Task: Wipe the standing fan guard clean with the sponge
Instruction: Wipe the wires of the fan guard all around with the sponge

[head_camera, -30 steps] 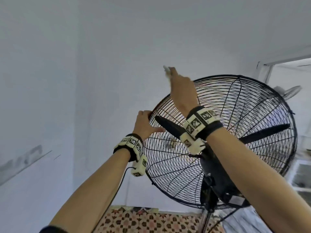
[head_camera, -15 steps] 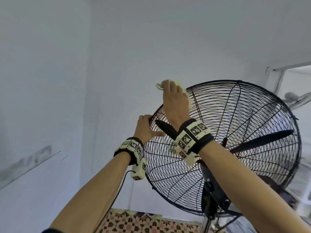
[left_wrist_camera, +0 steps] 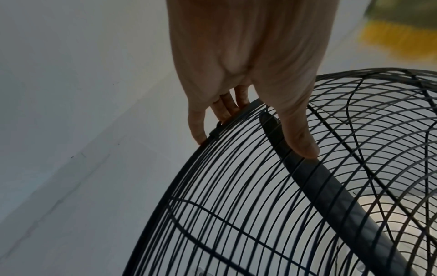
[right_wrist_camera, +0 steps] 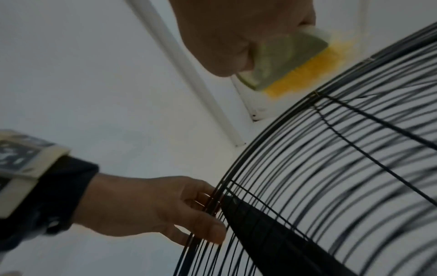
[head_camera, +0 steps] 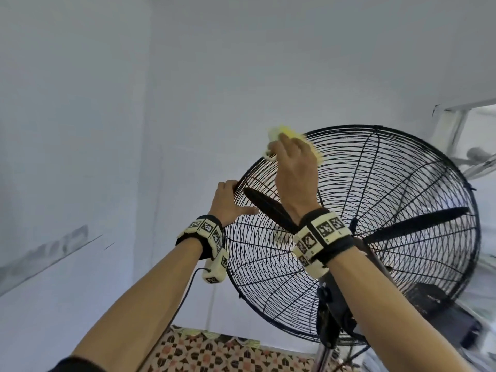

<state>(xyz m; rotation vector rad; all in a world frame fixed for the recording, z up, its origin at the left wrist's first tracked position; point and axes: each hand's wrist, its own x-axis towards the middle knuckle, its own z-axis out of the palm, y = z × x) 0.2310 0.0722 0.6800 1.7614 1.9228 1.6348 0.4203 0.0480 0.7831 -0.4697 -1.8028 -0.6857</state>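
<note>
A standing fan with a black wire guard [head_camera: 349, 128] fills the right of the head view, black blades [head_camera: 418, 220] inside it. My left hand [head_camera: 233, 196] grips the guard's left rim, fingers over the edge and thumb on the back wires; the left wrist view shows those fingers [left_wrist_camera: 227, 110] hooked on the rim [left_wrist_camera: 189, 179]. My right hand [head_camera: 291, 154] holds the sponge [head_camera: 280, 132], a pale block with a fuzzy yellow side, against the guard's upper-left rim. In the right wrist view the sponge [right_wrist_camera: 292, 61] sits just above the wires [right_wrist_camera: 307, 168], yellow side toward them.
The fan's motor housing [head_camera: 335, 312] and pole [head_camera: 323, 358] stand below my right forearm. A plain white wall [head_camera: 134, 130] is close behind and left of the fan. Patterned tiles [head_camera: 214, 353] lie below. A white frame opening [head_camera: 477, 135] is at the far right.
My right hand has come down and a little right with the sponge, from above the guard onto its upper-left rim. My left hand has kept its hold on the rim.
</note>
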